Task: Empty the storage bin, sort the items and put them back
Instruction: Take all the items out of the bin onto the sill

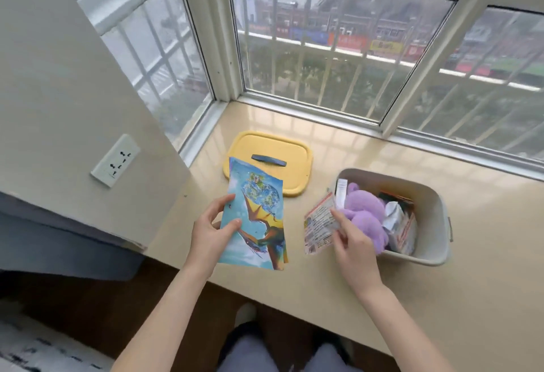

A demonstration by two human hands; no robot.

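Far left, a wall socket [115, 160] sat on the side wall. Then the left hand [210, 231] was grasping a small stack of colourful picture sheets [256, 218], thumb on the printed face, fingers curled behind the left edge. The sheets' top end crossed in front of the yellow lid [265, 144], which lay flat on the desk [368, 153] near the window, its dark handle [268, 160] facing up.

Moving right, the right hand [351, 242] was pinching a printed packet [318, 224] by its right edge, just beside the near left rim of the storage bin [432, 224]. The bin stood on the desk to the right of the lid, open. A purple plush toy [365, 206] filled its left half, touching the right hand's fingers, and more packets [403, 224] were crammed in beside the toy on the right.
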